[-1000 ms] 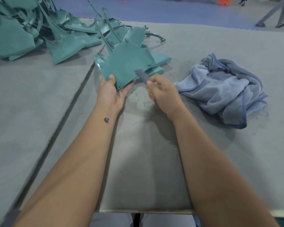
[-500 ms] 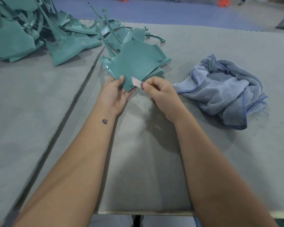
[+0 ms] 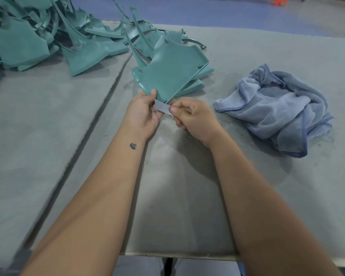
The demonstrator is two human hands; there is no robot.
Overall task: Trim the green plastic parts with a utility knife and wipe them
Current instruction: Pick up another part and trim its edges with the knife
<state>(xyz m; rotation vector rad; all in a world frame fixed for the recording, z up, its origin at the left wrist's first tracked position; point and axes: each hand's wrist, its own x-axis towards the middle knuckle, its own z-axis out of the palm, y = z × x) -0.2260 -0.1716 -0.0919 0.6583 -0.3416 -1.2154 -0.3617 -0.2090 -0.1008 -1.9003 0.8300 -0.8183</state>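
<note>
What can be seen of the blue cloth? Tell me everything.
The cloth is a soft, pale blue towel-like rag with darker blue stitched edging. It lies crumpled in a loose heap on the grey table, to the right of the right hand. Neither hand touches it. Small shavings cling to its folds.

Left hand (image 3: 142, 114) pinching green plastic part (image 3: 170, 73), right hand (image 3: 193, 116) holding blade (image 3: 162, 107) at its corner

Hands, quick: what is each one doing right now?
Left hand: grips the near corner of the green plastic part.
Right hand: grips the utility knife, blade at the part's lower edge.
</note>
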